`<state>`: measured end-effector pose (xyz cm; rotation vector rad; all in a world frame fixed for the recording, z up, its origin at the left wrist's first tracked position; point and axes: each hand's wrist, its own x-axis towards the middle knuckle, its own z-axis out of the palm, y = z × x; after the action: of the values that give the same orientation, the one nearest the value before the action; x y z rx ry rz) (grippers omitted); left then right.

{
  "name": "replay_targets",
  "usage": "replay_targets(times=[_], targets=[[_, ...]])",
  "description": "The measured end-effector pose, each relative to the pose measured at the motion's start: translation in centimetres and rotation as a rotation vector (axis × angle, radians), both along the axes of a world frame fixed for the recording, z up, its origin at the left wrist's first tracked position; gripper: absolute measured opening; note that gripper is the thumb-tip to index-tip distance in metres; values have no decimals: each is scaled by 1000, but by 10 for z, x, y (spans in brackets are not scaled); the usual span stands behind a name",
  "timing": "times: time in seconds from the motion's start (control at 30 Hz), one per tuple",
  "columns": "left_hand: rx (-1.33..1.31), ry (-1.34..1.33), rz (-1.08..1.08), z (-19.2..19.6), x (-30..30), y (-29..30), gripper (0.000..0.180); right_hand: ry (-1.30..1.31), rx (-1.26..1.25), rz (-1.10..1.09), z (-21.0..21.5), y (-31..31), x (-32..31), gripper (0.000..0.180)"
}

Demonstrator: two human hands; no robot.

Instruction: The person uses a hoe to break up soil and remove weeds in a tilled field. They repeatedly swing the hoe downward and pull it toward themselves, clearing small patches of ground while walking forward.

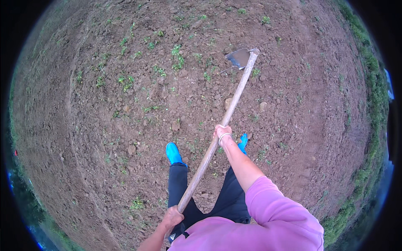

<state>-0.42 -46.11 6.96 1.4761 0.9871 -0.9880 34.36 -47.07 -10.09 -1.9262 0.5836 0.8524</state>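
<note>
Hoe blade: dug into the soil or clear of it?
Looks clear of it: the whole blade shows, no soil over it. Both hands, left and right, grip the handle.

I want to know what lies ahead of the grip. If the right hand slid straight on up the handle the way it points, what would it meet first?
Bare wooden handle lies ahead of the right hand, so it would probably meet the metal hoe blade first, at the handle's far end above the soil. Depth is hard to judge.

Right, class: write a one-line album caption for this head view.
Both hands, left hand low and right hand higher, grip a wooden-handled hoe over tilled soil dotted with small weeds.
</note>
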Motion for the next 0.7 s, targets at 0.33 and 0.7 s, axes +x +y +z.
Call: replay_targets(times=[0.33, 0.7], targets=[[105, 317, -153, 106, -217, -14, 37, 464, -198, -127, 116, -15, -217, 22], [186, 71, -257, 30, -161, 58, 31, 258, 3, -182, 106, 45, -148, 15]])
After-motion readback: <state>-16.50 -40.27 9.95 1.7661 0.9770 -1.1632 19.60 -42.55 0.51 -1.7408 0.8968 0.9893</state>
